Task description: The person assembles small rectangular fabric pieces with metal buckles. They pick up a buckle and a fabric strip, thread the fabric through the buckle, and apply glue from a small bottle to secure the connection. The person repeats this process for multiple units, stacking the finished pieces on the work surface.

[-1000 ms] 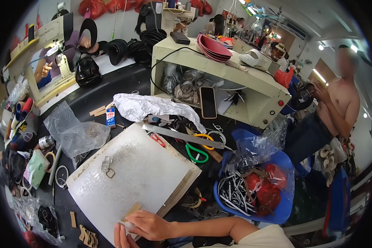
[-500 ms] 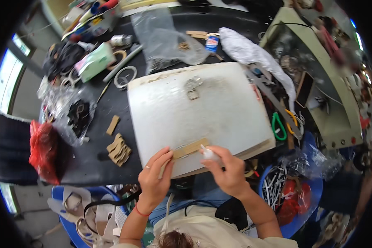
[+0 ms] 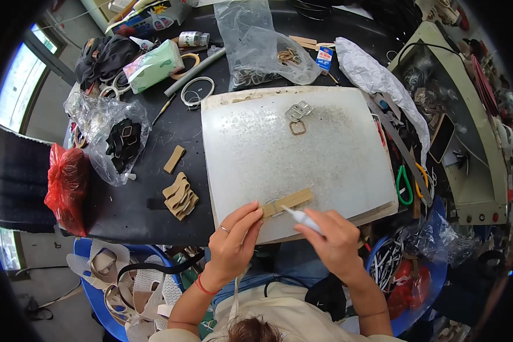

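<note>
A short tan strap (image 3: 295,199) lies slantwise near the front edge of the white board. My left hand (image 3: 232,242) pinches its left end, fingertips together, and a thin wire-like edge shows beside it. In my right hand (image 3: 333,239) is a small white squeeze bottle (image 3: 306,220) with a narrow nozzle. The bottle is tilted, its tip pointing left, close to the strap's lower edge around the middle. Whether the tip touches the strap I cannot tell. Farther back on the board lie several metal buckles (image 3: 298,127).
The white board (image 3: 251,154) rests on a black table. Left of it are a loose tan strap (image 3: 175,159) and a pile of tan straps (image 3: 180,196). Green-handled scissors (image 3: 404,185) lie to the right. Blue bins (image 3: 105,310) stand below the table edge on both sides.
The whole view has shifted. The bottle has tipped from fairly upright to slanting, and its nozzle has moved left along the strap. My left hand still pinches the strap's left end.
</note>
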